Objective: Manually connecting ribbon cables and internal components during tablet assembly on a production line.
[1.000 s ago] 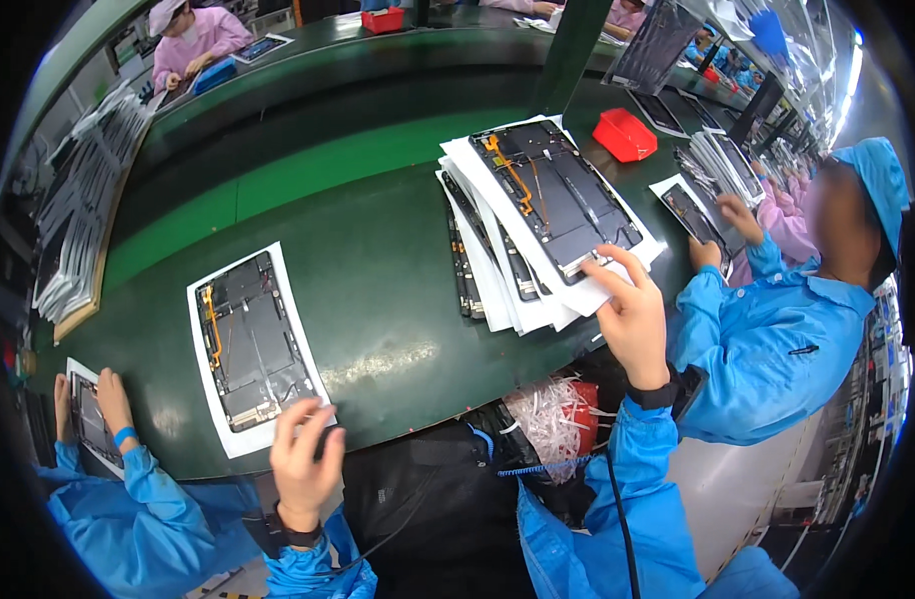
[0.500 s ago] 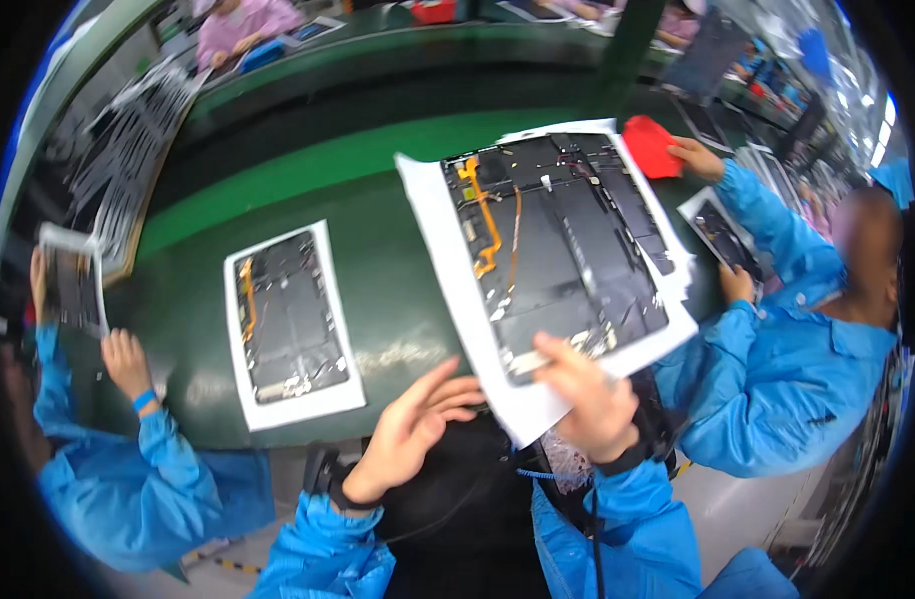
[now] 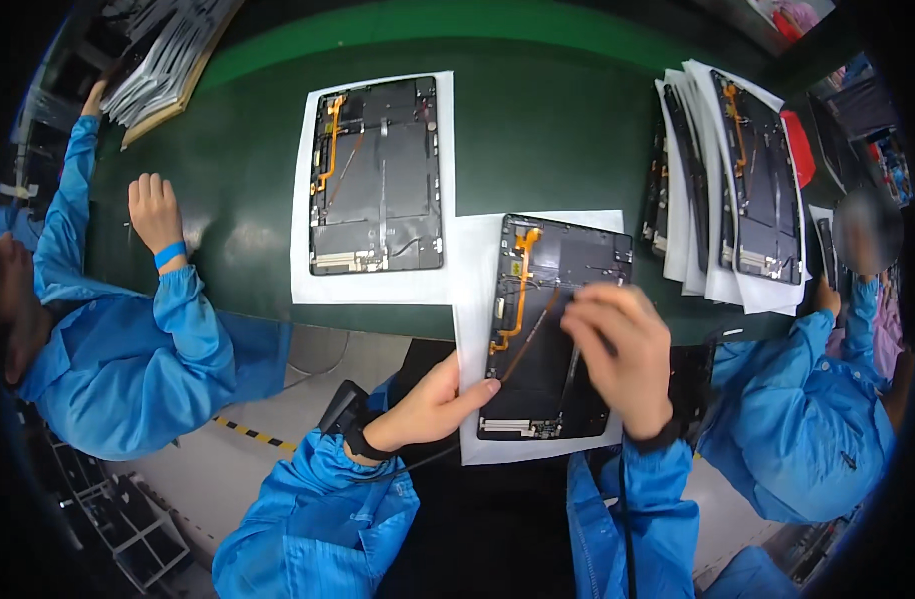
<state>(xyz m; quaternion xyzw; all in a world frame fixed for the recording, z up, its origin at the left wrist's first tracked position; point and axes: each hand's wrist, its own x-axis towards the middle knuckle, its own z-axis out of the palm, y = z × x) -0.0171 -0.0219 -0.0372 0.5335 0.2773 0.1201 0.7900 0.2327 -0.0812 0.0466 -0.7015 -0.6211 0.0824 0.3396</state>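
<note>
An opened tablet housing (image 3: pixel 537 389), black inside with an orange flex cable, lies on a white sheet (image 3: pixel 477 240) in front of me, partly past the table's near edge. My left hand (image 3: pixel 430 404) grips the sheet and the housing's left edge, thumb on top. Over the housing's middle, my right hand (image 3: pixel 625 354) has its fingers curled together in a pinch; I cannot make out what, if anything, is between them. The right hand hides part of the inside. Beyond, slightly left, a similar tablet housing (image 3: pixel 383 180) rests on its own white sheet.
A leaning stack of tablet housings (image 3: pixel 762 180) with white sheets stands on the green table (image 3: pixel 537 120) at right. Far left are piled white sheets on a board (image 3: pixel 168 115). Co-workers in blue sit on both sides; the left one's hand (image 3: pixel 156 212) is above the table.
My right hand has brought a tablet housing on its sheet left, in front of me, and now pinches above it. My left hand, open before, has closed on its edge. The view has shifted.
</note>
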